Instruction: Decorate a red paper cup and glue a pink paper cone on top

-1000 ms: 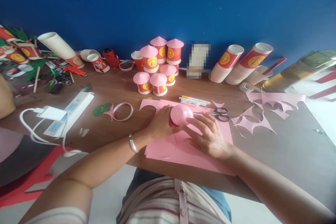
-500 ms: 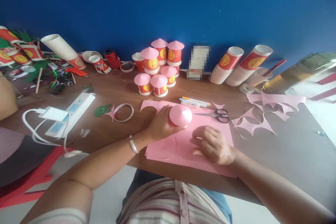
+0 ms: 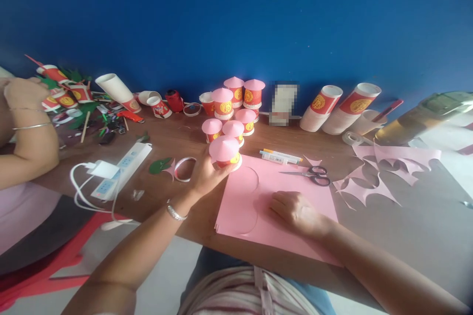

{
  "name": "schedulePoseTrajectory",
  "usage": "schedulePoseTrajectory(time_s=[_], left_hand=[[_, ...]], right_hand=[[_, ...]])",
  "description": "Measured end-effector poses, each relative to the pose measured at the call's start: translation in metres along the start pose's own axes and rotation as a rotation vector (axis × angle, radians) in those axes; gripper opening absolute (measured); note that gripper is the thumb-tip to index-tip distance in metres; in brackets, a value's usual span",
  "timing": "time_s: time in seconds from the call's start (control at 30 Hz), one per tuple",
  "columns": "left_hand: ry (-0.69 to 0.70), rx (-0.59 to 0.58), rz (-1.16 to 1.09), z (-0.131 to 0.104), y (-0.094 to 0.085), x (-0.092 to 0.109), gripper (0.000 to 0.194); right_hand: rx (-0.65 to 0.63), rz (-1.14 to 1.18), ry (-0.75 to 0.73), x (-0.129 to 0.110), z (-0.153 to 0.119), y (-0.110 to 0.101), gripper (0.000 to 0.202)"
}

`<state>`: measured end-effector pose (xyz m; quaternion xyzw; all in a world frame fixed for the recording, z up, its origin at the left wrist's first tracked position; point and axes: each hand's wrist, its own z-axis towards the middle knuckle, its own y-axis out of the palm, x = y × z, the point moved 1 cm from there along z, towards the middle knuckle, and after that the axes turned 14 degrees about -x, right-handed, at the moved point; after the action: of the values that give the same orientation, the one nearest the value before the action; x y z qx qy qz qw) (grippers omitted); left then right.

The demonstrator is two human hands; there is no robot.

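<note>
My left hand (image 3: pixel 207 175) is wrapped round a red paper cup with a pink cone top (image 3: pixel 224 149), just in front of a group of several similar cone-topped cups (image 3: pixel 222 101). Flat on the brown table lie pink paper sheets (image 3: pixel 236 206) with curved lines on them. Over the sheets rests my right hand (image 3: pixel 295 209), its fingers curled together and their tips turned down; whether anything is beneath them is hidden. Scissors (image 3: pixel 314 175) lie beyond it at the sheets' upper right, near a marker and a white pen-like item (image 3: pixel 281 157).
Stacked cups (image 3: pixel 325 103) lean at the back right beside a tape roll (image 3: pixel 352 138); pink offcuts (image 3: pixel 365 184) lie in front. A white power strip (image 3: pixel 121 171) with cables is at left. Another person's arm (image 3: pixel 31 128) reaches in at far left, near piled craft parts.
My left hand has carried the cone-topped cup left, off the pink sheets to the grouped cups. My right hand's fingers have lowered and closed more. The other person's arm shows more; the view has shifted.
</note>
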<state>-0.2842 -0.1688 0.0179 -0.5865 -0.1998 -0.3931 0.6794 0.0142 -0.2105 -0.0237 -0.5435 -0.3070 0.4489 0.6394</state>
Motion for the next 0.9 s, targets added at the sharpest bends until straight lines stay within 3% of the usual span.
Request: schedulePoseTrajectory(time_s=[0.2,0.3,0.47,0.9], left_hand=[[-0.022,0.313,0.166,0.028,-0.055,-0.011,0.05],[-0.057,0.309,0.167,0.056,-0.07,-0.018,0.049],[-0.097,0.227,0.169,0.084,-0.069,-0.03,0.052],[-0.051,0.146,0.129,0.094,-0.057,-0.042,0.048]], right_hand=[[0.013,0.06,0.001,0.001,0.002,0.002,0.037],[0.03,0.083,0.024,0.0,0.003,-0.001,0.038],[0.02,0.075,0.042,-0.001,0.004,0.0,0.039],[0.019,0.121,0.051,0.0,0.004,0.0,0.037]])
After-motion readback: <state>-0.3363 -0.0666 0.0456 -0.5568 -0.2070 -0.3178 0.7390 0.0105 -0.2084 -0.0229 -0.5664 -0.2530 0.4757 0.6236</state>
